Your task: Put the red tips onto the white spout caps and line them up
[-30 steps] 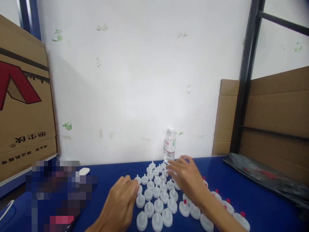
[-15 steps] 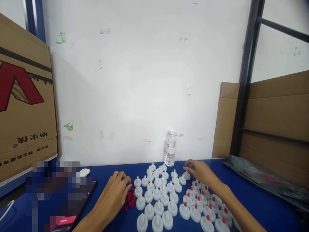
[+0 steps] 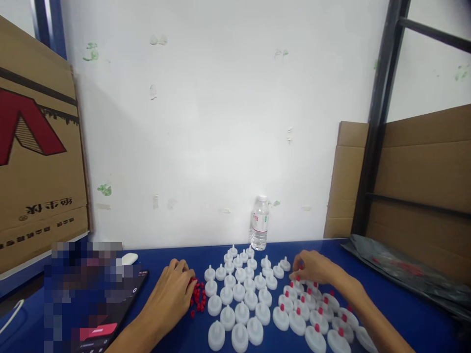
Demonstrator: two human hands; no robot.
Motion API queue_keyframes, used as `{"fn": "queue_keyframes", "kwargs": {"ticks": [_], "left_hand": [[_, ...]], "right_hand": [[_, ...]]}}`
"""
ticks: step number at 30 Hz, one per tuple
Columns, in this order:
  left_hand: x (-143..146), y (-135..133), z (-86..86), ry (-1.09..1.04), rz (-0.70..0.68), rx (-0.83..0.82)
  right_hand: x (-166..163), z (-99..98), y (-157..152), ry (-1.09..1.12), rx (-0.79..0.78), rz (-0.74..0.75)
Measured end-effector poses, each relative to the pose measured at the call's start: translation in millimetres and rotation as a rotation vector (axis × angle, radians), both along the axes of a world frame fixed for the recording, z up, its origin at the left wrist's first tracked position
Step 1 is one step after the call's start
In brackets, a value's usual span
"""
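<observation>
My left hand (image 3: 173,288) is curled at the edge of a pile of small red caps (image 3: 200,296), with one red piece showing at its fingertips. My right hand (image 3: 314,267) is closed at the far end of a group of white nozzle lids with red tips (image 3: 297,321). Red shows between its thumb and fingers, on a lid mostly hidden by the hand. Between the hands stand many white nozzle lids with bare spouts (image 3: 239,292), upright in loose rows.
A water bottle (image 3: 259,223) stands against the white wall. At left are a phone (image 3: 121,299), a white rounded object (image 3: 129,258) and a large cardboard box (image 3: 40,147). A grey plastic bag (image 3: 393,267) lies on the blue table at right.
My right hand has moved right and nearer, from beside a bare-spout lid to the red-tipped group, and its fingers have closed. My left hand has shifted slightly left at the red pile.
</observation>
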State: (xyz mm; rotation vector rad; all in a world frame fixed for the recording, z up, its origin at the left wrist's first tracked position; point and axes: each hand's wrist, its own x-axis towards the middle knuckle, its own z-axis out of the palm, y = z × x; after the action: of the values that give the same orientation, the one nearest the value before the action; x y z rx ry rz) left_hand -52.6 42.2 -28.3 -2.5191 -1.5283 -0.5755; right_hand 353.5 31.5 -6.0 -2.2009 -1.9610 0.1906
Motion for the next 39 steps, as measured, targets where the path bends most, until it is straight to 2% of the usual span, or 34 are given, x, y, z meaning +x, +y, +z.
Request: {"fn": "queue_keyframes", "kwargs": {"ticks": [2, 5, 7, 9, 12, 16, 19, 22, 26, 29, 33, 39], "left_hand": [[0, 1, -0.7, -0.012, 0.005, 0.013], [1, 0, 4.0, -0.070, -0.010, 0.048], [4, -5, 11.5, -0.145, -0.041, 0.082], [10, -15, 20.2, -0.215, -0.088, 0.109], [19, -33, 28.4, -0.257, -0.205, 0.126], [32, -51, 22.0, -0.198, -0.373, 0.166], [38, -53, 12.6, -0.147, -0.433, 0.229], [40, -52, 10.6, -0.124, -0.477, 0.249], [41, -52, 16.6, -0.217, -0.500, 0.115], [43, -53, 17.0, -0.334, -0.458, 0.006], [48, -54, 11.6, -0.540, -0.345, -0.040], [56, -54, 1.8, -0.740, -0.291, -0.144]], "right_hand": [[-1, 4.9, -2, 0.013, 0.053, 0.023], [-10, 16.7, -5, 0.026, 0.235, 0.021], [-24, 23.7, -8, 0.037, 0.367, 0.012], [-46, 26.9, -14, 0.076, 0.496, 0.072], [-89, 23.5, -30, 0.147, 0.673, 0.366], [-142, 11.5, -56, 0.098, 0.668, 0.768], [-161, 3.2, -65, 0.021, 0.726, 0.924], [-163, 0.1, -66, -0.021, 0.822, 0.917], [-158, 3.6, -61, -0.029, 0.865, 0.877], [-156, 6.7, -59, -0.049, 0.902, 0.859], [-158, 8.3, -59, -0.097, 0.961, 0.821], [-171, 6.5, -61, -0.158, 1.104, 0.751]]}}
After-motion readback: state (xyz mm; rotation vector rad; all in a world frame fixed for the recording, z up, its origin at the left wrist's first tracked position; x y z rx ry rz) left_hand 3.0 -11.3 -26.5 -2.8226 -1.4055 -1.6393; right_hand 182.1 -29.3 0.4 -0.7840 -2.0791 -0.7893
